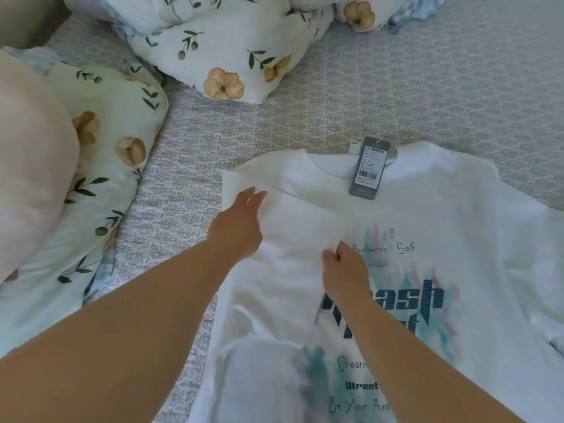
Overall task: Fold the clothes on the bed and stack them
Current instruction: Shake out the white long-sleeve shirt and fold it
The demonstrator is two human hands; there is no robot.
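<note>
A white T-shirt with dark and teal printed lettering lies front-up on the bed, collar towards the far side. A grey price tag hangs at its collar. The shirt's left side and sleeve are folded in over the chest. My left hand rests flat on that folded part near the shoulder, fingers straight. My right hand pinches the edge of the folded sleeve, just left of the print.
The bed sheet is grey with a small repeated pattern. A floral duvet is bunched at the far side. Floral pillows and a pink cushion lie at the left.
</note>
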